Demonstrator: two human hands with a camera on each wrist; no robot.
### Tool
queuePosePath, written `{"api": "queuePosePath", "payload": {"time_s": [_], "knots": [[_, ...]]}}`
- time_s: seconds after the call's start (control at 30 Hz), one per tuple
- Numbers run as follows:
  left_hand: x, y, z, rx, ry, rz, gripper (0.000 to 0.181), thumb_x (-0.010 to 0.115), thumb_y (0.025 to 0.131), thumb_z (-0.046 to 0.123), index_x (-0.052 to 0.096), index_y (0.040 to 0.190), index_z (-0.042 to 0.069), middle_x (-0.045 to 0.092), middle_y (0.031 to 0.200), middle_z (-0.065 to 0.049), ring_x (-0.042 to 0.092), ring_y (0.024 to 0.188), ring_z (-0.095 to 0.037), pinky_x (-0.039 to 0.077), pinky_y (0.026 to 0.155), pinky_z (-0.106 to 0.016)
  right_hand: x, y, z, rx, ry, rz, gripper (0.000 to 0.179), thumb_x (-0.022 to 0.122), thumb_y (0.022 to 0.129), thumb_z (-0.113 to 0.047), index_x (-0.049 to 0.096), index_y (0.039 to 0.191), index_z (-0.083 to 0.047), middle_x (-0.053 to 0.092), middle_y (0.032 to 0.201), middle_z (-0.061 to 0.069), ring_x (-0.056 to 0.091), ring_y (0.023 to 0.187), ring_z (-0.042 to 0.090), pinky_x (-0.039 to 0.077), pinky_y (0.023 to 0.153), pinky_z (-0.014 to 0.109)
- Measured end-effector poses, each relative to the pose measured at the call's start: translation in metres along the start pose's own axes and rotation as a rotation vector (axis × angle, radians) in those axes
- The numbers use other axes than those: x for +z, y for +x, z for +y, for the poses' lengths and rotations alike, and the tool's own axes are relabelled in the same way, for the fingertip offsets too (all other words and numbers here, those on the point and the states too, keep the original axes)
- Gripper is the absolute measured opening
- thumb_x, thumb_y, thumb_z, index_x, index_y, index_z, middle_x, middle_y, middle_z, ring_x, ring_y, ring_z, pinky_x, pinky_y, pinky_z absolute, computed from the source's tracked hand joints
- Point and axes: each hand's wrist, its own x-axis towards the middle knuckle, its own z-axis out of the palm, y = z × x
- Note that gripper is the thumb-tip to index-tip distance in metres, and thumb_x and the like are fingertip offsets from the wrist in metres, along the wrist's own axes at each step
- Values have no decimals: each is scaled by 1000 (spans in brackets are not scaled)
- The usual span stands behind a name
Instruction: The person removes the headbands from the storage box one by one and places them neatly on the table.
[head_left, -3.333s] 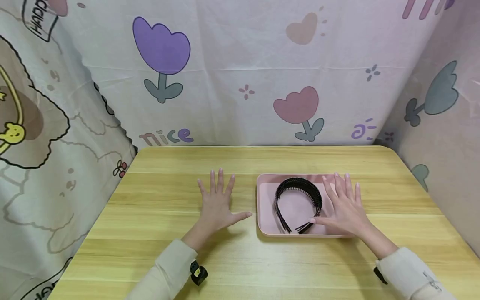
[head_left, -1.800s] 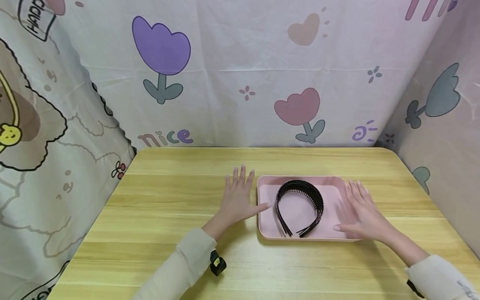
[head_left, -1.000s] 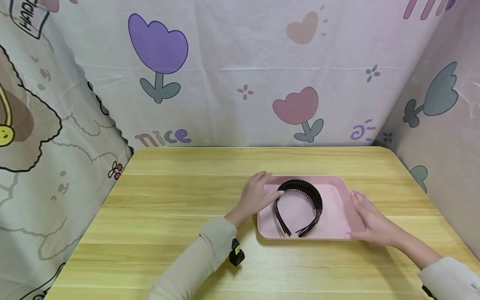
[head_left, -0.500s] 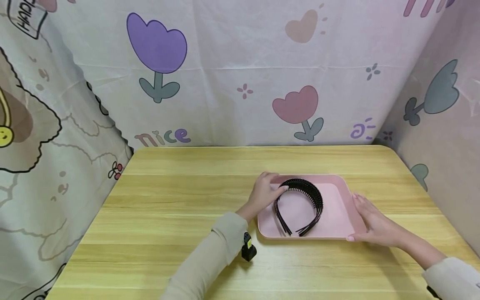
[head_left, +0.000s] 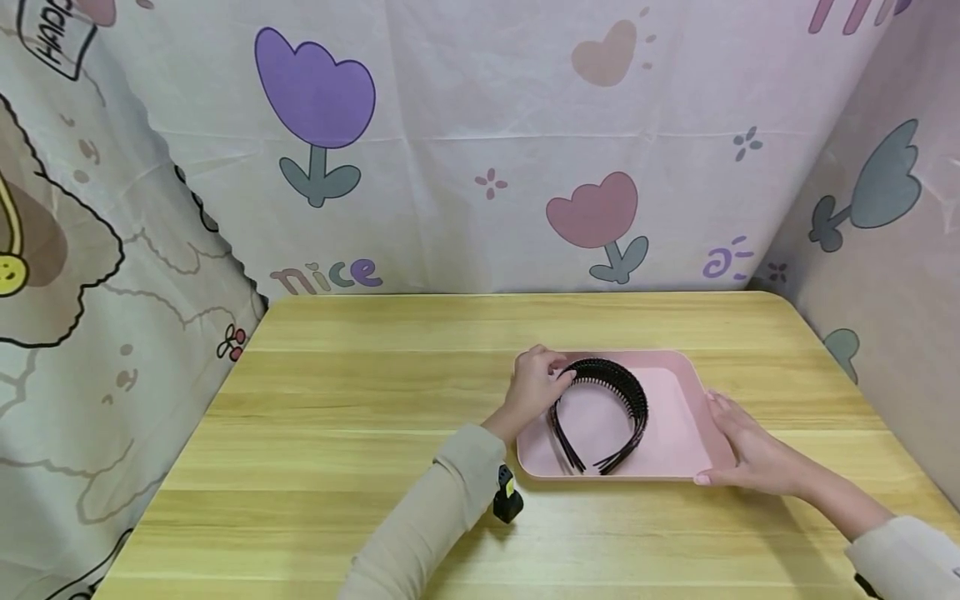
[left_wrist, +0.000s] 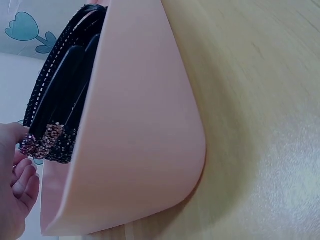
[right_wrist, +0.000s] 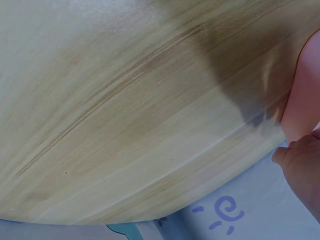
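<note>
Pinches a stack of black headbands (head_left: 611,375) in the left hand (head_left: 532,385), with thumb and fingers curled in close at the far left part of the pink tray (head_left: 675,425). Lying inside the tray, nearer to its left end than its right, and curving almost into a ring, with small teeth along the inner edge and tips pointing toward the tray's near wall. Sparkling in the left wrist view with pink and dark beads (left_wrist: 52,137), right beside the left hand and just inside the tray's wall. Touches the right end of the tray with the right hand (head_left: 757,450), with the thumb set well apart from the fingers, at the tray's near right corner; cut off in the right wrist view, so cannot tell whether curled round the rim or only pressed to it. Sitting flat on a wooden table (head_left: 337,433), stretching farther to the left of the tray than to its right. Wearing pale sleeves (head_left: 427,517), with a black gadget (head_left: 507,496) at the left cuff, just beside the tray's near left corner. Backed, beyond the tray, by a printed cloth (head_left: 465,92).
</note>
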Motion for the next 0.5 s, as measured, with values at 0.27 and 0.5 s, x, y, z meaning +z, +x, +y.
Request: {"api": "queuePosePath", "payload": {"time_s": [0.27,0.5], "knots": [[3,0,-2,47,44,38,12,73,78,20,73,83,9,64,74,0,56,68,-10,41,79,-25,0,0,0,-3,4,-6,110,82,64,-32,20,136,21,22,137,45,9,137,50,-7,99,-1],[5,0,-2,91,72,75,11,74,77,20,73,81,9,66,72,0,56,65,-9,42,76,-23,-1,0,-1,23,1,-20,111,82,65,-33,17,137,20,20,139,44,9,136,51,-7,98,-2]]}}
